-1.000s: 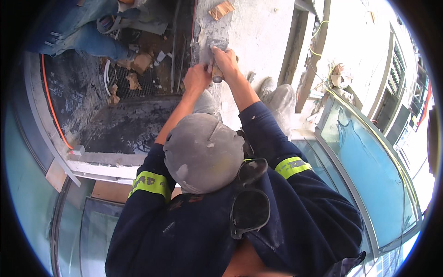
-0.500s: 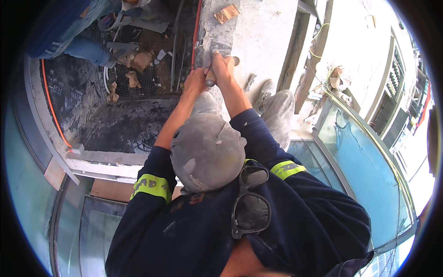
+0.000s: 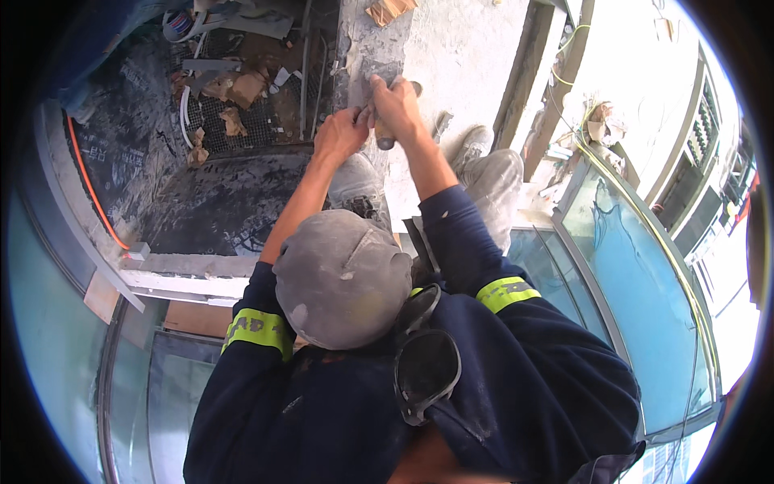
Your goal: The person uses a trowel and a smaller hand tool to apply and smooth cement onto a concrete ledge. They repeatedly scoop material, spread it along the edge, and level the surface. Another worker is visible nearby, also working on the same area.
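Note:
Both my hands work at a narrow grey concrete ledge (image 3: 360,56). My right hand (image 3: 395,106) is closed around a wooden-handled tool (image 3: 385,143). The handle's rounded end points back toward me, and a dull rounded part shows beyond my knuckles. My fingers hide most of the tool, so its kind is unclear. Beside it on the left, my left hand (image 3: 340,133) has its fingers bent together close to the handle. Whatever they pinch, if anything, cannot be made out. A torn piece of brown cardboard (image 3: 391,10) lies farther along the ledge.
Left of the ledge is a dark recess with mesh (image 3: 234,133), paper scraps and pipes. An orange cable (image 3: 93,189) runs along its left side. Glass panels (image 3: 645,282) stand at right, with yellow cable above. A grey cap (image 3: 343,278) and sunglasses (image 3: 427,367) are below my hands.
My right hand and the tool have shifted slightly, the handle end swinging right. The red line along the ledge is gone from view. Another person's jeans-clad legs have moved left.

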Demonstrator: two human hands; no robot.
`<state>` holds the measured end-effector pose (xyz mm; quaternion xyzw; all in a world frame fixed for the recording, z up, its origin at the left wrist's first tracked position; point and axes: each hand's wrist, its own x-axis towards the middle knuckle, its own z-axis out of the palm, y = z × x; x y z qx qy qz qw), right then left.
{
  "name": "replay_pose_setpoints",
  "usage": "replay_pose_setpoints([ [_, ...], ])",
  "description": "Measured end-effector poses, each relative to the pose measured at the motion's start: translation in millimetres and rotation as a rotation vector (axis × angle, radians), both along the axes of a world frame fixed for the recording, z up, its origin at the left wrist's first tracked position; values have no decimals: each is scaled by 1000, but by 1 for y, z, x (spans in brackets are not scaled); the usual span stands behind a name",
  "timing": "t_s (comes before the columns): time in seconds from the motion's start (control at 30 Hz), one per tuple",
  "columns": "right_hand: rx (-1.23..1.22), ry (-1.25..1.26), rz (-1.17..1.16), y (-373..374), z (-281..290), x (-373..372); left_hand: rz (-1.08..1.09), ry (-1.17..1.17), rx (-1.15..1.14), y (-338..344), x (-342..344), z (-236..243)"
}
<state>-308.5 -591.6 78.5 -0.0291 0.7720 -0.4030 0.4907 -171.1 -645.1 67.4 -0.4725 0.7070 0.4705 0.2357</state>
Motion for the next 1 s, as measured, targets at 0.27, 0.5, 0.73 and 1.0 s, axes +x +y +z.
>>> replay_pose_setpoints([
  [0.27, 20, -74, -264, -15, 13, 17, -74, 158, -49, 3, 9, -8],
  [0.5, 96, 169, 269, -20, -1, -20, 6, 47, -35, 5, -2, -10],
  [0.73, -24, -34, 214, 2, 17, -23, 26, 12, -97, 12, -7, 5],
  [1.0, 41, 152, 163, -23, -18, -10, 7, -24, -37, -1, -12, 8],
])
